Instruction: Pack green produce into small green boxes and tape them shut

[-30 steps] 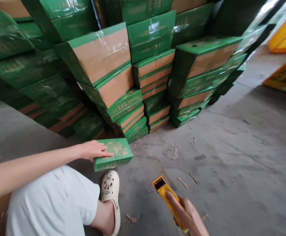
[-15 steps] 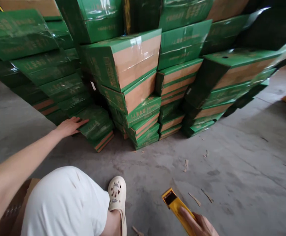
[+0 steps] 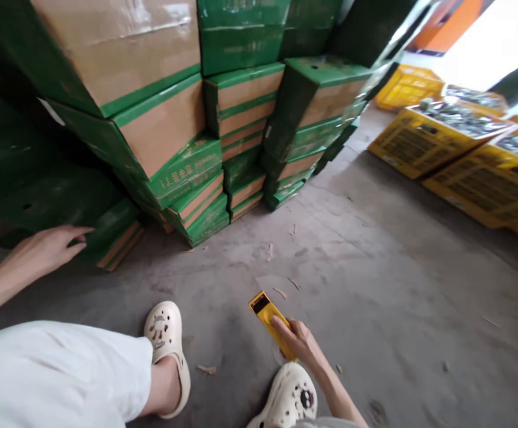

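Observation:
My right hand (image 3: 301, 342) is wrapped round a yellow packing tape dispenser (image 3: 270, 318), held low over the floor above my right clog. Its dark-slotted end points up and to the left. At the left, my left hand (image 3: 56, 246) reaches out with fingers apart and nothing in them. It is beside a low green carton (image 3: 111, 229) with brown stripes; whether the fingertips touch it I cannot tell. Taller stacks of green and brown cartons (image 3: 165, 119) rise just behind.
Yellow crates (image 3: 464, 184) filled with shiny packed items stand along the right. Scraps of cardboard (image 3: 270, 252) lie on the grey concrete floor (image 3: 366, 285). My cream clogs (image 3: 165, 339) are planted near the bottom edge.
My view has swung right, bringing the yellow crates in. My left hand has come off the low carton's top edge or shifted along it. The tape dispenser stays in my right hand.

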`<state>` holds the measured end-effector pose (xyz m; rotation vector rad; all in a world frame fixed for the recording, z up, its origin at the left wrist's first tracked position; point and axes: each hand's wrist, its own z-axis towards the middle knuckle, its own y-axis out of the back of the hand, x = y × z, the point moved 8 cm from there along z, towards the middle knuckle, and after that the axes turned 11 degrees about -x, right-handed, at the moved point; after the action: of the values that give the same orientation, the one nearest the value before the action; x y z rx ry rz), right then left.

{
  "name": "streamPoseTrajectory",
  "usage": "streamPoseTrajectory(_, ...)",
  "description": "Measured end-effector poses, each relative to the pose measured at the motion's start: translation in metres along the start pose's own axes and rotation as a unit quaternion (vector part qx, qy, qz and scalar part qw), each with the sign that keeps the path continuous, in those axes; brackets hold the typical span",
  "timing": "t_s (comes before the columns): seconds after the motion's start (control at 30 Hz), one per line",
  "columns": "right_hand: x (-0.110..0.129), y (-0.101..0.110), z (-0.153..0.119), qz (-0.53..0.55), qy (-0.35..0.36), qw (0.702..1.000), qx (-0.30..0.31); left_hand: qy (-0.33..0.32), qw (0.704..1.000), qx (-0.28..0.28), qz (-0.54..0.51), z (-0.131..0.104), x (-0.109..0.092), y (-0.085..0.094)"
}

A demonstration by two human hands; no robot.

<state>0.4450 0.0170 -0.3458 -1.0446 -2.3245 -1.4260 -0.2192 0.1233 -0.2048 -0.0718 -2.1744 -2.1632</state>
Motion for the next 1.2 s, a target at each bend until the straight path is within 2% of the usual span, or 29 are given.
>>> streamPoseTrajectory(0.07, -0.015, 0.012, -0.009, -0.009, -0.008, 1.000, -0.016, -0.105, 0.991, 0.069, -0.055, 0.005, -0.057, -0.004)
streamPoseTrajectory(0.13, -0.033, 0.024, -0.019, -0.021, -0.027, 0.999, -0.040, -0.202, 0.971, 0.101, -0.079, 0.010, -0.119, 0.003)
streamPoseTrajectory(0.27, -0.072, 0.042, -0.039, -0.058, -0.076, 0.992, -0.085, -0.353, 0.921, 0.104, -0.129, 0.020, -0.244, 0.043)
streamPoseTrajectory(0.37, -0.101, 0.049, -0.054, -0.098, -0.108, 0.983, -0.115, -0.455, 0.858, 0.108, -0.213, 0.017, -0.344, 0.076)
streamPoseTrajectory(0.43, -0.121, 0.048, -0.064, -0.121, -0.130, 0.976, -0.126, -0.514, 0.812, 0.112, -0.254, 0.006, -0.408, 0.088)
streamPoseTrajectory(0.5, -0.141, 0.045, -0.073, -0.146, -0.141, 0.970, -0.132, -0.555, 0.779, 0.111, -0.268, -0.011, -0.461, 0.089)
streamPoseTrajectory(0.57, -0.161, 0.040, -0.078, -0.180, -0.140, 0.964, -0.136, -0.582, 0.763, 0.111, -0.260, -0.029, -0.498, 0.079)
streamPoseTrajectory(0.6, -0.172, 0.037, -0.079, -0.200, -0.136, 0.961, -0.137, -0.590, 0.758, 0.112, -0.254, -0.037, -0.508, 0.072)
streamPoseTrajectory(0.67, -0.190, 0.031, -0.076, -0.235, -0.110, 0.955, -0.146, -0.598, 0.755, 0.121, -0.241, -0.048, -0.515, 0.055)
streamPoseTrajectory(0.8, -0.215, 0.018, -0.060, -0.271, -0.008, 0.941, -0.203, -0.566, 0.782, 0.150, -0.214, -0.047, -0.503, 0.021)
streamPoseTrajectory(0.87, -0.227, 0.007, -0.053, -0.263, 0.019, 0.937, -0.231, -0.551, 0.793, 0.171, -0.196, -0.045, -0.501, 0.010)
streamPoseTrajectory(1.03, -0.248, -0.017, -0.053, -0.212, 0.026, 0.935, -0.283, -0.561, 0.780, 0.229, -0.158, -0.063, -0.515, -0.003)
streamPoseTrajectory(1.2, -0.251, -0.018, -0.065, -0.188, 0.020, 0.932, -0.309, -0.558, 0.771, 0.264, -0.156, -0.073, -0.522, -0.011)
